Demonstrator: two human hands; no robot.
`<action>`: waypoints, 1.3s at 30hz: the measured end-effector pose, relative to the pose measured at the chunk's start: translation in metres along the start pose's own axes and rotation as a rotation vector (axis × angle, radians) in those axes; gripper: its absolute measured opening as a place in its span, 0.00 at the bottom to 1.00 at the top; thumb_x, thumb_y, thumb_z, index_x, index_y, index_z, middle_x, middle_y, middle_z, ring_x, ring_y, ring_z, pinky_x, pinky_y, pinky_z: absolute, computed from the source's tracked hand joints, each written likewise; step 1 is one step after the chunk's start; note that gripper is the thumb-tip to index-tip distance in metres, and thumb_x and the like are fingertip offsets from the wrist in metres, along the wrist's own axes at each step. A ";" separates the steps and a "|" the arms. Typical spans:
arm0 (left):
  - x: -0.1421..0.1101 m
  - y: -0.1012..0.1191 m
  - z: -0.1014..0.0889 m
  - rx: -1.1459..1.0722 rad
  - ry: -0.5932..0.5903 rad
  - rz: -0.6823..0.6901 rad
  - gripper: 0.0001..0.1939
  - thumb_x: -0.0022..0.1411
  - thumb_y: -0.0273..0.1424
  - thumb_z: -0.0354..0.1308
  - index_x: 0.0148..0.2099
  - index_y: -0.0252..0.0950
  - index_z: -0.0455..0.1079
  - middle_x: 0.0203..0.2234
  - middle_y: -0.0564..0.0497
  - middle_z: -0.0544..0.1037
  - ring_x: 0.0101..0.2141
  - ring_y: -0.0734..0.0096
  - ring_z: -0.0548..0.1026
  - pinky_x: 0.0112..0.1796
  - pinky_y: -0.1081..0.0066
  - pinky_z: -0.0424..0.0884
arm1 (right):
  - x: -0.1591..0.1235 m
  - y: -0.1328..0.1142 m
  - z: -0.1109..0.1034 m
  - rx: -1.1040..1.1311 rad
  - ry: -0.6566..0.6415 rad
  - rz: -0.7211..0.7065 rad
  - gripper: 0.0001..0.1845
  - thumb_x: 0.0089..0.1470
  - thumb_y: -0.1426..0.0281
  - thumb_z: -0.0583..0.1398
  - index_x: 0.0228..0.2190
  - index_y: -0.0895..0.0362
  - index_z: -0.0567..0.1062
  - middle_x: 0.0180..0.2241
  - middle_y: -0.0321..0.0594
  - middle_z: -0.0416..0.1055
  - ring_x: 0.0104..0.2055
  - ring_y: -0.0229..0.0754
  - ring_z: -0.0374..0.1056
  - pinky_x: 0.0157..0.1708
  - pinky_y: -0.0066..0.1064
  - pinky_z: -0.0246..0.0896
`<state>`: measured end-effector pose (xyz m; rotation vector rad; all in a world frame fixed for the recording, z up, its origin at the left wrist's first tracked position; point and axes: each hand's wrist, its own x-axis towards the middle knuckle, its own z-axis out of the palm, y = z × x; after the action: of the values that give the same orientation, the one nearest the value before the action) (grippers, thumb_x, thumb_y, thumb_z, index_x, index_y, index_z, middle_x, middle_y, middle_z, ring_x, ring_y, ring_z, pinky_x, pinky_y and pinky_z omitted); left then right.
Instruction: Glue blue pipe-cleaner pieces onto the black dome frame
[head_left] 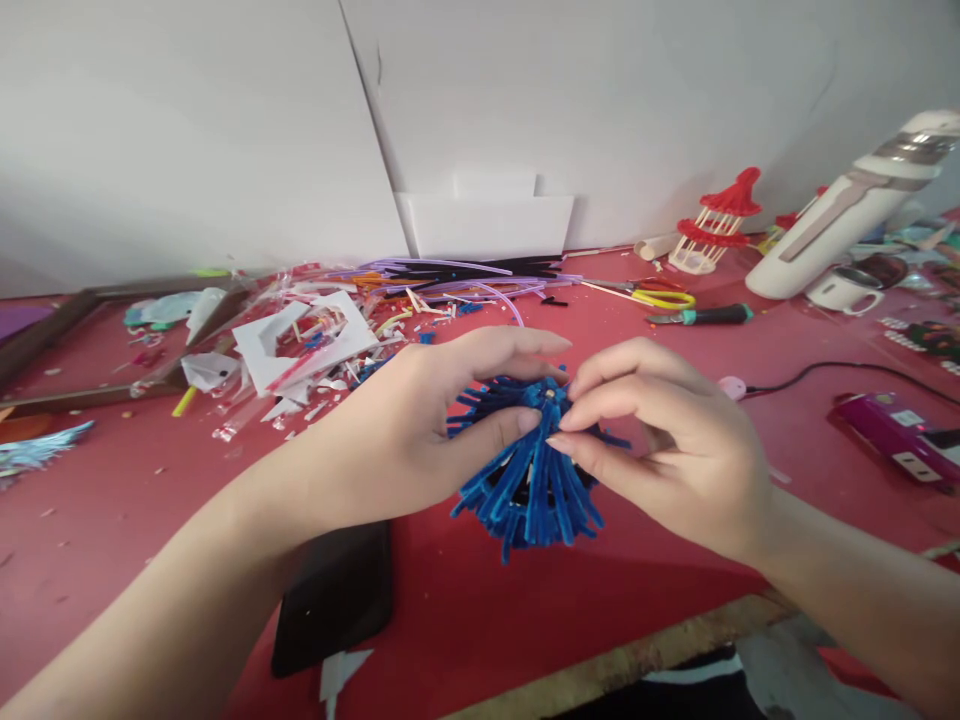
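Observation:
A cone-shaped craft piece of blue pipe cleaners [536, 480] stands over the red table, its strands fanning down and outward from a small pale tip. Something black shows between the strands. My left hand [442, 420] curves around its left side, thumb pressed on the front near the top and fingers reaching over the back. At the tip, my right hand [660, 440] pinches thumb and fingers together against the blue strands. Whatever lies right between those right fingertips is too small to make out clearly.
A black phone [337, 590] lies by my left forearm. Paper and plastic scraps [307, 340] and purple and black pipe cleaners [465, 275] spread behind. Rightward are yellow-handled pliers [664, 298], a utility knife [705, 315], a red-roofed model [716, 225], a white thermos [847, 210] and a purple power strip [896, 435].

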<state>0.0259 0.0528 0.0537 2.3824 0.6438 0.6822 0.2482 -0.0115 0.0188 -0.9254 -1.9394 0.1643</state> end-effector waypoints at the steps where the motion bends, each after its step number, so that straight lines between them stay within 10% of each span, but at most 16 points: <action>1: 0.000 0.000 0.000 -0.001 -0.002 -0.002 0.19 0.69 0.31 0.60 0.60 0.41 0.70 0.50 0.53 0.82 0.50 0.70 0.81 0.52 0.76 0.76 | 0.001 0.000 0.000 0.037 -0.008 0.037 0.05 0.57 0.75 0.66 0.35 0.55 0.76 0.38 0.38 0.73 0.41 0.36 0.73 0.43 0.28 0.71; 11: -0.001 -0.003 0.000 0.005 -0.008 0.025 0.19 0.69 0.31 0.59 0.61 0.42 0.69 0.52 0.53 0.81 0.50 0.68 0.81 0.52 0.74 0.77 | -0.001 0.001 0.000 0.332 -0.061 0.309 0.12 0.59 0.74 0.65 0.44 0.52 0.72 0.43 0.37 0.72 0.47 0.37 0.70 0.49 0.29 0.69; 39: 0.001 0.003 -0.001 -0.031 -0.025 0.001 0.18 0.68 0.30 0.59 0.59 0.44 0.70 0.53 0.53 0.81 0.51 0.65 0.81 0.53 0.70 0.78 | 0.004 -0.004 0.008 0.254 -0.011 0.288 0.17 0.53 0.78 0.63 0.44 0.53 0.70 0.44 0.39 0.71 0.48 0.42 0.70 0.50 0.36 0.69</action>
<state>0.0270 0.0521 0.0569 2.3594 0.6168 0.6573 0.2384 -0.0091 0.0191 -1.0267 -1.7374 0.5705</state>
